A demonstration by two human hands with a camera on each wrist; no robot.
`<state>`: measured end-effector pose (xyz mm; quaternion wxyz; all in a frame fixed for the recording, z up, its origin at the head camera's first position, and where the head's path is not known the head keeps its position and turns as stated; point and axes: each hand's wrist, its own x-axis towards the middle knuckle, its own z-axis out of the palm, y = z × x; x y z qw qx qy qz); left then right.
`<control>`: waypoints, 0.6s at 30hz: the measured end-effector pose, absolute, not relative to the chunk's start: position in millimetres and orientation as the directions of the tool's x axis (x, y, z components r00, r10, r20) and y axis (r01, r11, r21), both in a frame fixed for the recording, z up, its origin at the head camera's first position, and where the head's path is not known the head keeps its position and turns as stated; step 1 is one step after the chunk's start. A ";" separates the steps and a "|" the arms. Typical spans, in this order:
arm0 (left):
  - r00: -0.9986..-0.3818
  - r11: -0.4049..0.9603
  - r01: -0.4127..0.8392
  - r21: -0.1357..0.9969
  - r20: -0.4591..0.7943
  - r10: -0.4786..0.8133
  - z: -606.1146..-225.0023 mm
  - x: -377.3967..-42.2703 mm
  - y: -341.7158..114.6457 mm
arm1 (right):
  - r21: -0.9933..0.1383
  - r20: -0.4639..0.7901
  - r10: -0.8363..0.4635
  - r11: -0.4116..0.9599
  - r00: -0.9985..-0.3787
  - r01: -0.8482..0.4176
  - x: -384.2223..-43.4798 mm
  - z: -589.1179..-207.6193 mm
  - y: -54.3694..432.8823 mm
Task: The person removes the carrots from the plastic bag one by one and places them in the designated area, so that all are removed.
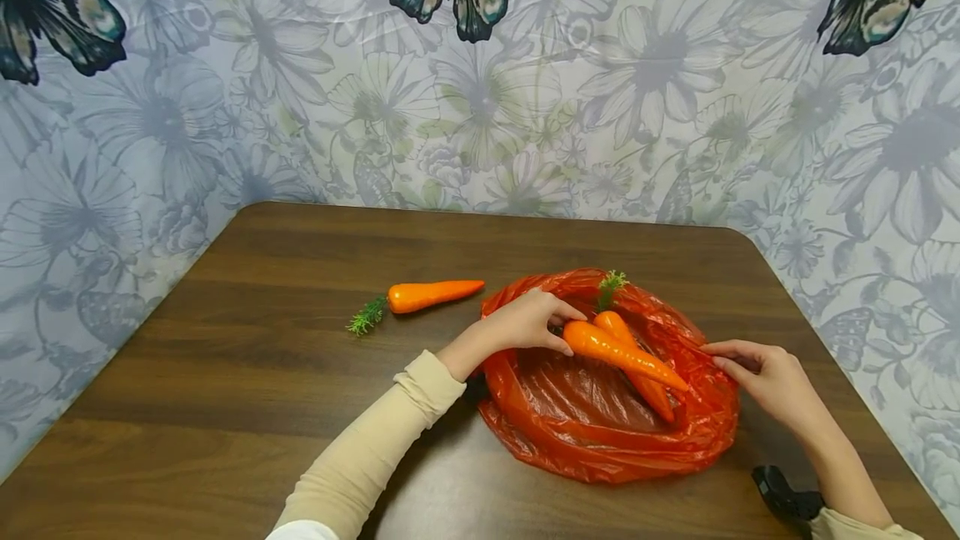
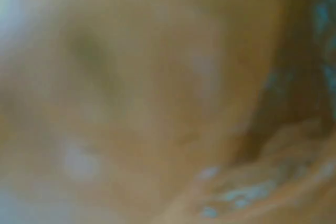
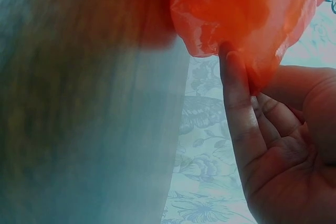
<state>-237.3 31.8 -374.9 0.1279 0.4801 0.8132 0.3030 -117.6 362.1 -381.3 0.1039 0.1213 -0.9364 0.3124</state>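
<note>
Red bag [image 1: 592,452]: being used as the landmark here; it is being supported by the wooden table [image 1: 247,340], with its crumpled mouth being spread upward.
Upper carrot [image 1: 628,355]: being held over the bag's mouth, its thick end being turned toward the bag's left side and its tip toward the right, near part of the rim.
Left hand [image 1: 528,322]: being placed over the bag's left rim; the upper carrot's thick end is being pinched between thumb and fingers, which are being kept apart only by its girth.
Carrot axis: being slanted away from the left fingertips, across the mouth, toward the rim held on the right; the left hand is being judged the nearer, since the carrot is being touched by it.
Right hand [image 1: 765,369]: being set at the bag's right rim, where a fold of film is being gripped between thumb and forefinger.
Lower carrot [image 1: 652,397]: being crossed by the upper one inside the bag, its leafy top [image 1: 611,286] being laid toward the far rim.
Loose carrot [image 1: 435,296]: being left outside, beyond the bag's left rim, tip being aimed bagward; the left hand is being seen nearer.
Hidden parts: the upper carrot's leafy end is not being shown; contact between the crossed carrots is not being made clear; almost everything is being lost to blur in the left wrist view.
</note>
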 end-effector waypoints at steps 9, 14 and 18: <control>-0.552 0.376 0.682 0.628 0.104 0.827 -361.1 -230.9 20.7 | -0.556 0.271 -0.164 0.778 -0.948 -0.293 -117.7 -381.2 361.3; -0.562 0.359 0.688 0.630 0.151 0.813 -350.3 -226.0 11.6 | -0.563 0.270 -0.161 0.773 -0.949 -0.292 -117.8 -381.4 362.2; -0.587 0.361 0.687 0.631 0.188 0.788 -342.7 -223.9 2.9 | -0.562 0.269 -0.164 0.774 -0.949 -0.293 -118.3 -381.4 362.7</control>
